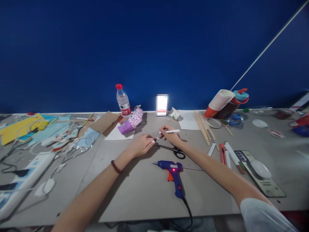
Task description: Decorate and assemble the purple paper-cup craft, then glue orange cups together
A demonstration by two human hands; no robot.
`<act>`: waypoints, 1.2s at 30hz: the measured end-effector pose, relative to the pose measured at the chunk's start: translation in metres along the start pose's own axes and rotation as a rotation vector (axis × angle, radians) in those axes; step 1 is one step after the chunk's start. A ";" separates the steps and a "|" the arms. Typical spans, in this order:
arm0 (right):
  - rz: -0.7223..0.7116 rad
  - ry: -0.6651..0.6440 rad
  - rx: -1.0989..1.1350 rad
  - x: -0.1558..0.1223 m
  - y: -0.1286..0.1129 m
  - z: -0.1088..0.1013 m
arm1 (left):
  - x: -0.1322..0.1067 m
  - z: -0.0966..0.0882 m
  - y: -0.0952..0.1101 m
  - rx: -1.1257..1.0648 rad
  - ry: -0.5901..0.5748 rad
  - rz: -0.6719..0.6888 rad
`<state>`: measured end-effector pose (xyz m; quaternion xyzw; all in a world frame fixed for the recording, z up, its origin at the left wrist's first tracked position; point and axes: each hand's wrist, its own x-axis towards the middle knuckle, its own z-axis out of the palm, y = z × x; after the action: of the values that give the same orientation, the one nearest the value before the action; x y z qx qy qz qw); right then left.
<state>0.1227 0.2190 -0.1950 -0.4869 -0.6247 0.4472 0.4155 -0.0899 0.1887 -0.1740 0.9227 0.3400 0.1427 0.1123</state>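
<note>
My right hand (171, 136) is closed around a slim white pen (174, 131), which lies almost level across the fingers. Just to its left, my left hand (143, 145) has its fingers pinched together at a small white piece (154, 141), too small to identify. The fingertips of both hands are close together above the table. Black-handled scissors (179, 152) lie under and beside my right wrist, blades pointing left. Nearer to me rests a blue glue gun (173, 167) with an orange trigger and a lit red light.
Purple patterned paper cups (131, 123) lie by a water bottle (123, 102) and cardboard (106, 123). A lit phone screen (162, 105) stands at the wall. Wooden sticks (202, 127), stacked cups (220, 101) and a phone (263, 180) are right; a power strip (31, 180) and cables left.
</note>
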 end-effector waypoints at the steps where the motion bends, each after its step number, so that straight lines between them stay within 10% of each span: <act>1: 0.006 -0.005 0.004 0.000 0.000 0.000 | 0.000 0.000 0.000 0.001 -0.001 -0.001; 36: -0.002 -0.014 -0.018 -0.003 -0.009 0.003 | -0.002 -0.003 0.003 0.072 0.002 0.049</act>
<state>0.1179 0.2149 -0.1875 -0.4868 -0.6320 0.4448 0.4071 -0.0904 0.1851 -0.1706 0.9341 0.3222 0.1339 0.0754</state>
